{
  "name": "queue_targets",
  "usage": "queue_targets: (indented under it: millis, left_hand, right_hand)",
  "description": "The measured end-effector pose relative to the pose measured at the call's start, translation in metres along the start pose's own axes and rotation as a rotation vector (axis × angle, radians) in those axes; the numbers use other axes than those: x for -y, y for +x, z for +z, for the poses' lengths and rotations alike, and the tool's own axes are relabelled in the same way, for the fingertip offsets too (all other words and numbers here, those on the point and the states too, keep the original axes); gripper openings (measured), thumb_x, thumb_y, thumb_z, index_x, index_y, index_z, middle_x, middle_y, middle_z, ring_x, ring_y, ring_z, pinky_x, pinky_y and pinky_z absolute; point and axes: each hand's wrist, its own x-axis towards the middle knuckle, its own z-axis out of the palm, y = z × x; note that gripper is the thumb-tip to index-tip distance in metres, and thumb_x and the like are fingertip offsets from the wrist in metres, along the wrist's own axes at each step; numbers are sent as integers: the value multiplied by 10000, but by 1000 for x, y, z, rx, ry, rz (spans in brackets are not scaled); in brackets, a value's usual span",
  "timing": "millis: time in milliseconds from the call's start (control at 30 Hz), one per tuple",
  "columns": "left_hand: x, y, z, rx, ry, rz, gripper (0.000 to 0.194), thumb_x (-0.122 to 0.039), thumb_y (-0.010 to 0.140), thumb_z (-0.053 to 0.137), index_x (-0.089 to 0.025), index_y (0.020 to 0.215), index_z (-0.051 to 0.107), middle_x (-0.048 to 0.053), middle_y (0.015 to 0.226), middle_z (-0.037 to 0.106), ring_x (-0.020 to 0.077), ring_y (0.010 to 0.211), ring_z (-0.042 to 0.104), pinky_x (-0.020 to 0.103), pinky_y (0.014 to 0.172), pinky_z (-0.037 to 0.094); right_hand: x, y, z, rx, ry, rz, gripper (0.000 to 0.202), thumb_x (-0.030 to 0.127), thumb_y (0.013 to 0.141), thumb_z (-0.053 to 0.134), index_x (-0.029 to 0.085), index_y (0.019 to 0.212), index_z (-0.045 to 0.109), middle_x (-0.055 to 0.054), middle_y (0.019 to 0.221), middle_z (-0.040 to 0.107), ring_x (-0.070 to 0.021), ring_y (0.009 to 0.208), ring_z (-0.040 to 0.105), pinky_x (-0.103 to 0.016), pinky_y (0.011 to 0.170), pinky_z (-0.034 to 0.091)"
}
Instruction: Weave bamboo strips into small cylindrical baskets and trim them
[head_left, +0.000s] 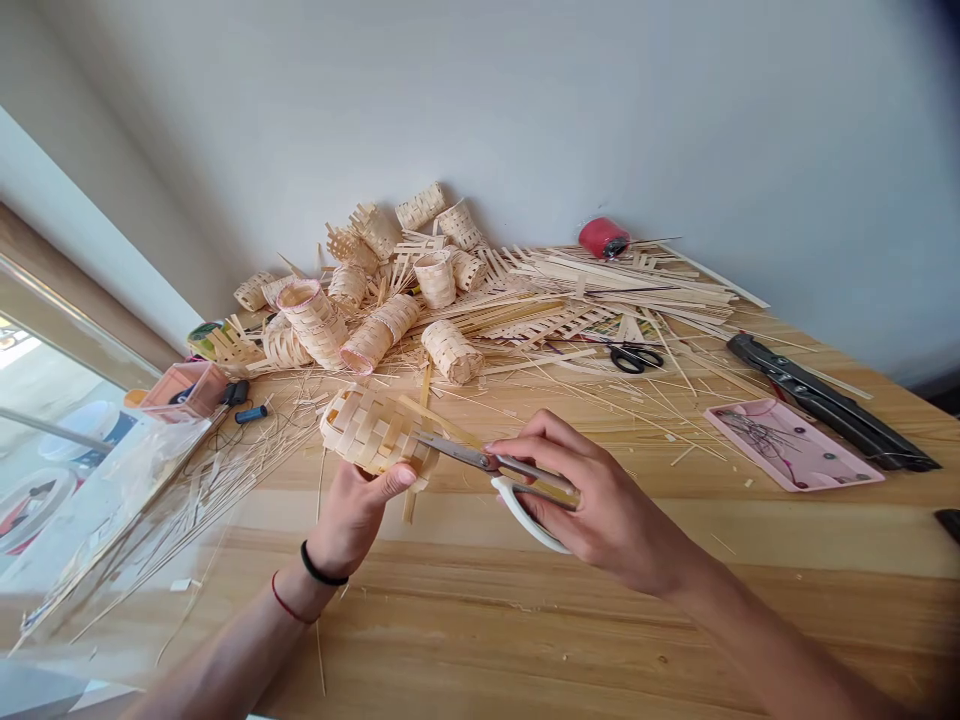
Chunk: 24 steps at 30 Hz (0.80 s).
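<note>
A small woven basket [367, 428] of pale flat strips lies on its side in my left hand [360, 505], whose thumb presses along its lower edge. Loose strip ends stick out from the basket's right end. My right hand [577, 480] is wrapped round the white handles of a pair of scissors [461, 452]. The scissor blades point left and reach the right end of the basket, touching or close to a strip there. Whether the blades are closed on a strip I cannot make out. Most of my left fingers are hidden behind the basket.
Several woven baskets [311, 318] and a heap of loose strips [592, 285] lie along the wall, with black scissors [636, 357] and a red spool [604, 238]. A pink tray [795, 450] and a black long tool [825, 405] are right; a pink box [184, 390] is left, beside the window.
</note>
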Motion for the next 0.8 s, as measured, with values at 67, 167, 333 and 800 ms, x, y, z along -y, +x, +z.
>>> queue_targets:
  millis: [67,167,333,800]
  left_hand:
    - [0,0,0,-2,-17,8,727,-527,763,951,-255,1387,695,85,1273,811,350,1422,612,489,1252,411]
    - [0,1,1,-21,-45,-6,743,-512,747,966,-270,1395,695,72,1256,822,334,1409,625,464,1242,425]
    - [-1,2,3,-5,-51,-17,751,-554,736,963,-276,1385,707,74,1260,823,339,1418,623,481,1259,409]
    - [-8,3,4,22,-99,-109,757,-575,759,942,-285,1415,698,81,1301,803,337,1282,699,463,1105,542]
  right_hand:
    - [0,-1,1,-4,-11,13,329,135,995,636,269,1284,719,-56,1055,628,-185,882,692,-304,853,614]
    - [1,-1,2,-2,-14,34,311,149,1001,638,265,1277,722,-57,1048,626,-183,864,688,-300,843,624]
    - [4,1,-2,33,4,52,300,137,1012,613,250,1269,719,-56,1055,624,-163,874,719,-256,808,636]
    - [5,3,-8,20,-117,7,382,22,954,566,240,1238,699,-56,1044,635,-155,828,727,-237,745,642]
